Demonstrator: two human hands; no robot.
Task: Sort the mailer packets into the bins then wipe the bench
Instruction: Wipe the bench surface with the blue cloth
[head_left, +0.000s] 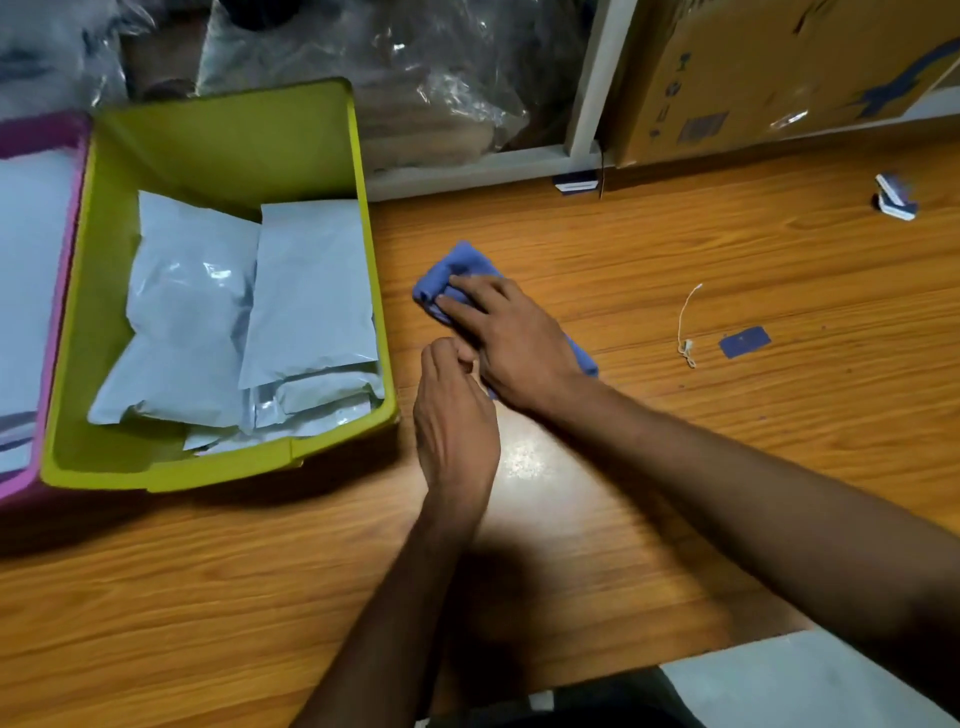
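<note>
A: Right hand (514, 338)?
B: Fingers straight, pressed flat on the blue cloth (460, 260), which lies on the bench (208, 597) just right of the green bin (218, 470).
A: Left hand (454, 415)?
B: Just near of the right one, fingers curled at the cloth's near edge. I cannot tell whether they pinch it.
A: Mailer packets (187, 312)?
B: Grey, stacked inside the green bin, with more in the pink bin (47, 130) at far left.
A: Other items?
B: 1 blue tag (744, 341) and a white string (685, 322) lie on the bench, well right of the cloth.
</note>
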